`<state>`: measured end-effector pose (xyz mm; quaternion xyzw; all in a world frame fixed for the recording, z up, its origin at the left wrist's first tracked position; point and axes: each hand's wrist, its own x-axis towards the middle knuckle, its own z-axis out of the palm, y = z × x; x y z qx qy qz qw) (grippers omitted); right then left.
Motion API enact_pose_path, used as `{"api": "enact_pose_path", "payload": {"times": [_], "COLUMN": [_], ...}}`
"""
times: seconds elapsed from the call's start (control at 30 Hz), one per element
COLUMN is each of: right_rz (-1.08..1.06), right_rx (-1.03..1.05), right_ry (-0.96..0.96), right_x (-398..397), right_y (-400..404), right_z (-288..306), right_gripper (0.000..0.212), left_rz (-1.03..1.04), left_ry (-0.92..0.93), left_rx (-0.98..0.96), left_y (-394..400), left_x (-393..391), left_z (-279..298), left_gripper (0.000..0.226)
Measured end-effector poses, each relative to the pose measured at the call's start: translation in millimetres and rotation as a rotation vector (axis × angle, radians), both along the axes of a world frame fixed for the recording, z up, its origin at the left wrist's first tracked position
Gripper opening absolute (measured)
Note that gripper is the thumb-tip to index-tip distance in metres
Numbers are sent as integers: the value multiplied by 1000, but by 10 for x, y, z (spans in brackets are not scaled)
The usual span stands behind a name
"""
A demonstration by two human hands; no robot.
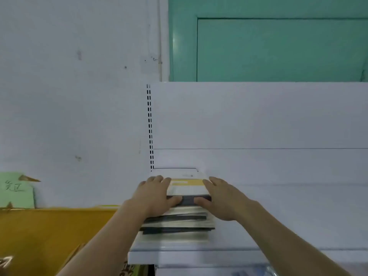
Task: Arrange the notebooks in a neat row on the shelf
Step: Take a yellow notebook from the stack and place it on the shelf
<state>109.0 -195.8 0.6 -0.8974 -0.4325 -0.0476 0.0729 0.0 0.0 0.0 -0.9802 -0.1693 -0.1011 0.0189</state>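
A stack of several notebooks (179,224) lies flat at the left end of a white shelf (278,216). The top notebook (187,188) has a white and yellow cover and a dark spine facing me. My left hand (155,196) grips its left side, fingers over the cover and thumb on the spine. My right hand (221,196) grips its right side the same way, thumb pressed to the spine. The lower notebooks sit slightly askew, their edges showing below my hands.
The shelf's white back panel (258,120) rises behind, with a slotted upright (149,126) at its left. An orange board (49,232) and a green paper sign (16,190) lie to the left. A teal door (278,40) is above. The shelf front edge (179,255) is near me.
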Motion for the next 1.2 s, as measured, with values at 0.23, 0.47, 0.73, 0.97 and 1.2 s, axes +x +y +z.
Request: {"api": "enact_pose_path", "payload": {"times": [0.23, 0.47, 0.73, 0.97, 1.2], "right_rz": [71, 177, 103, 69, 235], "right_rx": [-55, 36, 278, 569, 539], "right_ry": [3, -258, -689, -873, -465], "right_x": [293, 296, 261, -89, -217], "right_y": [252, 254, 35, 106, 217], "right_z": [-145, -230, -80, -79, -362], "right_gripper": [59, 43, 18, 23, 49], "left_rz": [-49, -123, -103, -114, 10], "left_ry": [183, 125, -390, -558, -885], "left_rx": [-140, -65, 76, -938, -1026], "left_y": [331, 401, 220, -452, -505], "left_x": [274, 243, 242, 195, 164], "left_z": [-161, -108, 51, 181, 130], "left_gripper": [84, 60, 75, 69, 14]}}
